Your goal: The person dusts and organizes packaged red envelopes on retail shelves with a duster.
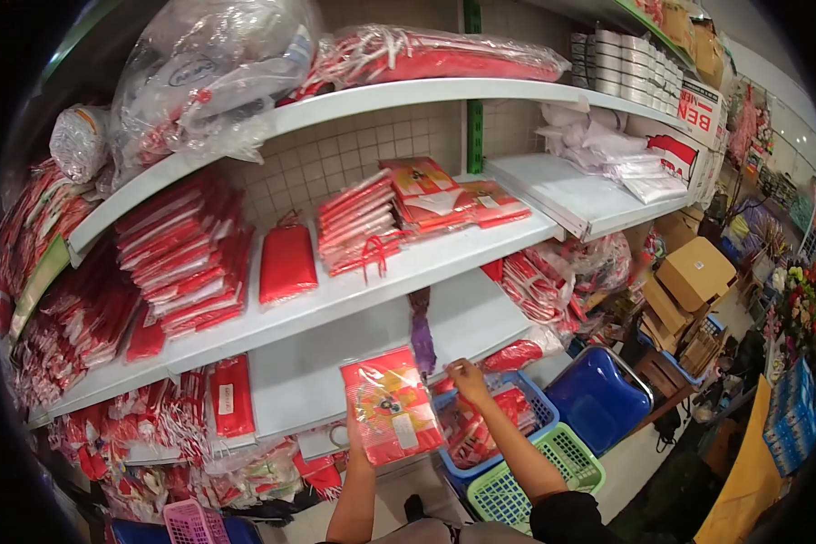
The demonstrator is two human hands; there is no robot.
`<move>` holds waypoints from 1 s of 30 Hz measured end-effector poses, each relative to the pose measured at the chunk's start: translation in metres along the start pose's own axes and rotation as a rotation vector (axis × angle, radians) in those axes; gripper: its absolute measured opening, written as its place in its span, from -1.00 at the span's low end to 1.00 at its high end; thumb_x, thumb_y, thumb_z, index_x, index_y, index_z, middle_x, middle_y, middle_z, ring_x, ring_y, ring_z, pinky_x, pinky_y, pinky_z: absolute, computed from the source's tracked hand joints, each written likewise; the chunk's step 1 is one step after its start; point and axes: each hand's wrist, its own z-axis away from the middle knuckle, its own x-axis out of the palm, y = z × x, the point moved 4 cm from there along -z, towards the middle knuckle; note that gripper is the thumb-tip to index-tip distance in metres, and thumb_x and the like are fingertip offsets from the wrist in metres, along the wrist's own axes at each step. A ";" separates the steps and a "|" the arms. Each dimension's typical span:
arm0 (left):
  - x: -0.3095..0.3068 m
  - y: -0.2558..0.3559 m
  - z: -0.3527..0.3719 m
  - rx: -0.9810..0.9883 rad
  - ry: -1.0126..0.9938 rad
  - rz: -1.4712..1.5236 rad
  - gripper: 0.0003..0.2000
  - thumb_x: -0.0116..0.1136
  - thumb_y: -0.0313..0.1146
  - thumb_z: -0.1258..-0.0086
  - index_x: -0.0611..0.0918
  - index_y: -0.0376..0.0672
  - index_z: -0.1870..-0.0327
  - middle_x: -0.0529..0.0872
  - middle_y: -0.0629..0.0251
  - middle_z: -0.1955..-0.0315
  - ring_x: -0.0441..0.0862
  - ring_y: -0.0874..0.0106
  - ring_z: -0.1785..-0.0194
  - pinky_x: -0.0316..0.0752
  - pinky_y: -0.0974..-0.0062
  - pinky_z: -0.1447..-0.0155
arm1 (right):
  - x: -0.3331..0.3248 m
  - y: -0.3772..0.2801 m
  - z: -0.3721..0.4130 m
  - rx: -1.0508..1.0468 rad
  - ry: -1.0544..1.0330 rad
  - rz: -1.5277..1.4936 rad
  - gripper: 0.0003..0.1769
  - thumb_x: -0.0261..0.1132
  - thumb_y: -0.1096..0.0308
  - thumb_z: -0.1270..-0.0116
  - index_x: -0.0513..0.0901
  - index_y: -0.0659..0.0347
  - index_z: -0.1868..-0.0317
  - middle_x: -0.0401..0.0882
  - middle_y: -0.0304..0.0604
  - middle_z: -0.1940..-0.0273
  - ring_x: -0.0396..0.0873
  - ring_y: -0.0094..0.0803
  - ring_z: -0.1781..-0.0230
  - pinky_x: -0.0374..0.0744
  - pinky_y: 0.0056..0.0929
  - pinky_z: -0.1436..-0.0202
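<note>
Baskets [567, 453] sit beneath held packet [391, 407]; bare shelf [308, 372] behind.

The red packet [390, 403] hides the left hand's fingers; its print is too small to read.

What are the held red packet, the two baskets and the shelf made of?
Red packet: glossy clear plastic film, by glare and wrinkles; contents unclear. Blue basket, green basket: moulded plastic lattice, slightly shiny. Shelf: smooth white, probably painted metal.
</note>
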 end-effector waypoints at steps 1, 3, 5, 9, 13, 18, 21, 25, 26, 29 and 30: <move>0.000 0.015 0.000 0.024 -0.012 0.030 -0.36 -0.16 0.18 -0.34 0.36 -0.22 -0.21 0.49 0.07 -0.10 0.47 0.13 -0.09 0.35 0.06 -0.20 | 0.025 0.036 -0.018 -0.023 0.036 0.149 -0.52 0.30 0.00 -0.15 0.53 0.30 0.21 0.57 -0.06 0.44 0.55 -0.32 0.41 0.51 -0.35 0.41; 0.012 0.040 0.001 0.045 -0.073 0.110 -0.36 -0.13 0.18 -0.33 0.37 -0.21 -0.21 0.48 0.07 -0.11 0.47 0.11 -0.09 0.34 0.04 -0.20 | 0.060 0.063 -0.032 0.057 0.084 0.428 -0.33 0.40 -0.09 0.03 0.44 0.40 0.21 0.57 0.19 0.37 0.58 0.08 0.29 0.53 -0.11 0.22; 0.013 0.057 0.001 0.058 -0.050 0.060 -0.35 -0.14 0.19 -0.33 0.37 -0.21 -0.20 0.47 0.07 -0.12 0.47 0.11 -0.10 0.34 0.04 -0.19 | 0.082 0.070 -0.031 0.053 0.175 0.548 -0.26 0.40 -0.01 0.04 0.32 0.46 0.10 0.55 0.31 0.26 0.56 0.18 0.20 0.53 -0.07 0.12; -0.001 0.082 -0.012 0.113 -0.034 0.030 -0.41 -0.15 0.13 -0.35 0.40 -0.21 -0.17 0.50 0.09 -0.08 0.50 0.12 -0.05 0.40 0.06 -0.14 | 0.096 0.052 -0.023 0.208 0.075 0.519 -0.39 0.31 0.28 -0.01 0.25 0.46 0.03 0.53 0.35 0.22 0.53 0.25 0.16 0.53 -0.05 0.08; -0.046 0.092 -0.025 0.082 -0.081 -0.030 -0.49 -0.26 0.00 -0.39 0.40 -0.21 -0.16 0.51 0.10 -0.04 0.47 0.13 -0.08 0.37 0.06 -0.18 | 0.082 0.049 -0.023 0.142 0.176 0.464 -0.59 0.19 0.43 0.00 0.35 0.46 0.13 0.56 0.31 0.32 0.55 0.21 0.25 0.52 -0.05 0.15; -0.023 0.095 -0.025 0.226 -0.079 -0.094 -0.52 -0.25 -0.04 -0.39 0.40 -0.21 -0.15 0.52 0.14 -0.03 0.49 0.18 -0.07 0.41 0.13 -0.16 | 0.039 0.047 0.029 0.186 0.231 0.022 -0.78 0.13 0.33 -0.13 0.52 0.37 0.41 0.54 0.16 0.54 0.54 -0.03 0.54 0.44 -0.17 0.47; -0.020 0.099 -0.025 0.248 0.006 -0.071 -0.53 -0.23 -0.03 -0.39 0.41 -0.20 -0.13 0.53 0.17 0.00 0.50 0.21 -0.04 0.43 0.18 -0.13 | 0.016 -0.009 0.101 -0.002 -0.001 0.201 -0.64 0.10 0.17 -0.26 0.55 0.37 0.42 0.52 0.02 0.60 0.51 -0.22 0.61 0.43 -0.26 0.52; -0.055 0.094 -0.039 0.380 0.092 0.012 -0.63 -0.23 -0.07 -0.41 0.48 -0.19 0.09 0.57 0.23 0.24 0.56 0.27 0.16 0.52 0.23 0.14 | 0.003 -0.019 0.168 -0.080 -0.260 0.527 -0.59 0.16 0.06 -0.24 0.54 0.32 0.22 0.53 0.04 0.61 0.55 -0.07 0.58 0.47 -0.18 0.47; -0.072 0.085 -0.047 0.284 -0.294 0.190 -0.70 -0.20 -0.09 -0.41 0.46 -0.14 0.21 0.55 0.28 0.33 0.55 0.30 0.27 0.50 0.23 0.25 | 0.000 -0.022 0.180 -0.253 -0.239 0.659 -0.56 0.16 0.02 -0.23 0.53 0.30 0.20 0.54 0.04 0.61 0.57 -0.07 0.56 0.48 -0.17 0.44; -0.056 0.057 -0.036 0.216 -0.314 0.141 -0.62 -0.19 -0.04 -0.40 0.47 -0.18 0.08 0.57 0.18 0.20 0.55 0.21 0.13 0.51 0.17 0.12 | -0.018 -0.046 0.193 -0.257 -0.161 0.806 -0.56 0.16 0.01 -0.22 0.52 0.29 0.21 0.56 0.08 0.58 0.58 -0.01 0.50 0.50 -0.11 0.37; -0.010 0.044 -0.017 0.266 -0.024 0.277 -0.58 -0.21 -0.02 -0.40 0.47 -0.20 0.02 0.57 0.13 0.14 0.55 0.18 0.08 0.51 0.17 0.06 | -0.024 -0.054 0.191 -0.175 -0.131 0.809 -0.57 0.17 0.03 -0.21 0.52 0.30 0.22 0.56 0.09 0.57 0.58 0.02 0.48 0.51 -0.09 0.35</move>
